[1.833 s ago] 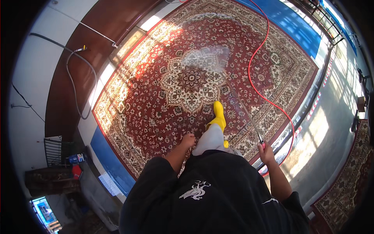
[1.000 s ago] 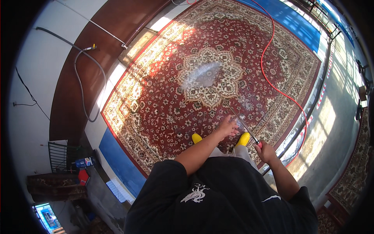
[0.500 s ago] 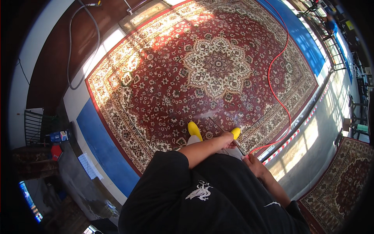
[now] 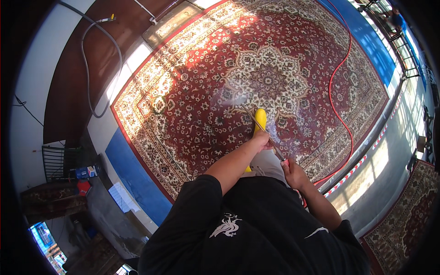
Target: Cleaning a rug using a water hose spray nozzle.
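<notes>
A large patterned rug (image 4: 270, 80), red with cream floral borders and a central medallion, is spread flat over a floor painted partly blue (image 4: 137, 176). Sunlight is cast in bright patches along its upper-left border. A red hose (image 4: 331, 91) is laid in a long curve across the right side. The right edge of the floor area is lined with red-and-white striped edging (image 4: 348, 178); beyond it a second rug (image 4: 403, 220) is seen at lower right. A grey hose (image 4: 84, 59) is looped against the brown and white wall (image 4: 68, 101) at left, with a dark barred rack (image 4: 57, 160) below. A person in blue (image 4: 399, 20) is partly seen at the upper right rim.

A thin spray wand (image 4: 276, 147) is held slantwise over the rug, its tip pointed up-left, with a misty spray (image 4: 231, 97) thrown near the medallion's left edge. Its red grip end is clasped in the right hand (image 4: 294, 174), close to the body, elbow bent. The shaft is gripped farther forward by the left hand (image 4: 261, 139), fingers curled, forearm stretched across the front. One yellow boot (image 4: 260, 117) is placed forward on the rug, just beyond the left hand.
</notes>
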A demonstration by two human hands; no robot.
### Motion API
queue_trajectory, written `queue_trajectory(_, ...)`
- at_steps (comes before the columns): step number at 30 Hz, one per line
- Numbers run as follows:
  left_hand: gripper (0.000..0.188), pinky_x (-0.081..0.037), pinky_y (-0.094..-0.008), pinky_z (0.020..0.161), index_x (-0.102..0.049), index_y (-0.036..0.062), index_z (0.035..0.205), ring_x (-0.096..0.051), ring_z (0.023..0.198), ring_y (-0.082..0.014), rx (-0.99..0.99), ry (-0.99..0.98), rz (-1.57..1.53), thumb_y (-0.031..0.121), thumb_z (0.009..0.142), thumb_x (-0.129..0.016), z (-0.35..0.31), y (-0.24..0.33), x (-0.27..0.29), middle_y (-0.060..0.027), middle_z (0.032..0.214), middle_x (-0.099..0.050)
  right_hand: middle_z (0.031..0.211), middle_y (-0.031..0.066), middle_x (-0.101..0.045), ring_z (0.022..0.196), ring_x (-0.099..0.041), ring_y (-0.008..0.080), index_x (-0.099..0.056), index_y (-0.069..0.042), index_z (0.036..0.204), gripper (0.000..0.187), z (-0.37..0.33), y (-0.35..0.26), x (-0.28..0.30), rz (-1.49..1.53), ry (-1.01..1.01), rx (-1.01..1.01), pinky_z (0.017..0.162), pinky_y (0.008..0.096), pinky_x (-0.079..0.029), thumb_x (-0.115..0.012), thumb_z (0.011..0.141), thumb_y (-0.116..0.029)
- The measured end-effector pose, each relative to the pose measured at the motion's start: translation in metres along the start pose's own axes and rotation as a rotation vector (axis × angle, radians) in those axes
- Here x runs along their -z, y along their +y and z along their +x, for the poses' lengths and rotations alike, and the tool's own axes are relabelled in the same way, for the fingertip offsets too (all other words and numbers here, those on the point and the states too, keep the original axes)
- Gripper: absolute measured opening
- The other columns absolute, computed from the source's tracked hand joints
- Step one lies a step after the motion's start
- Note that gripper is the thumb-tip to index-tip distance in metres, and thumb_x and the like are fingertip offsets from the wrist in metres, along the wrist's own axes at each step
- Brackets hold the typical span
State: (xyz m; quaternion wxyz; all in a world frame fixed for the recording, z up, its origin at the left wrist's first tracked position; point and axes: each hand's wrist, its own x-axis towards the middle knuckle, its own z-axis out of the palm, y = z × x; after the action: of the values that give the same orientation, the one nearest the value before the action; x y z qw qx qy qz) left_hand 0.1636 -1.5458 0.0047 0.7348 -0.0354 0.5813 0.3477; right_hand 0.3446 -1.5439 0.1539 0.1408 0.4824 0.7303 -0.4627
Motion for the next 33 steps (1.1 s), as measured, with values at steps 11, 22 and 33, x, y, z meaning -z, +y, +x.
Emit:
queue_trajectory(11, 0.036, -0.051, -0.0299, 0.062, -0.045, 0.0099, 0.124, -0.057, 0.064, -0.0161, -0.055, 0.372, 0.315, 0.027, 0.093, -0.046, 0.012, 0.137, 0.099, -0.008, 0.083, -0.061, 0.095, 0.0342, -0.057, 0.095, -0.054, 0.0474, -0.042, 0.008, 0.115, 0.051, 0.17, -0.051, 0.124, 0.015, 0.083, 0.069, 0.083, 0.0486, -0.042, -0.04, 0.092, -0.037)
queue_trajectory(22, 0.032, -0.049, -0.0288, 0.055, -0.05, 0.0036, 0.117, -0.059, 0.062, -0.0171, 0.047, 0.534, 0.253, 0.022, 0.092, -0.045, -0.007, 0.14, 0.207, -0.0098, 0.082, -0.061, 0.081, 0.0304, -0.058, 0.084, -0.057, 0.0462, -0.047, 0.003, 0.095, 0.04, 0.201, -0.073, 0.161, -0.016, 0.087, 0.165, 0.073, 0.0498, -0.043, -0.043, 0.091, -0.037)
queue_trajectory(33, 0.038, -0.047, -0.0287, 0.053, -0.048, 0.0029, 0.122, -0.06, 0.06, -0.017, -0.06, 0.21, 0.465, 0.023, 0.091, -0.051, 0.051, 0.245, 0.255, -0.0078, 0.077, -0.062, 0.076, 0.0246, -0.059, 0.079, -0.059, 0.0384, -0.054, 0.003, 0.091, 0.046, 0.23, -0.133, 0.127, 0.095, 0.067, -0.089, 0.071, 0.042, -0.044, -0.044, 0.09, -0.042)
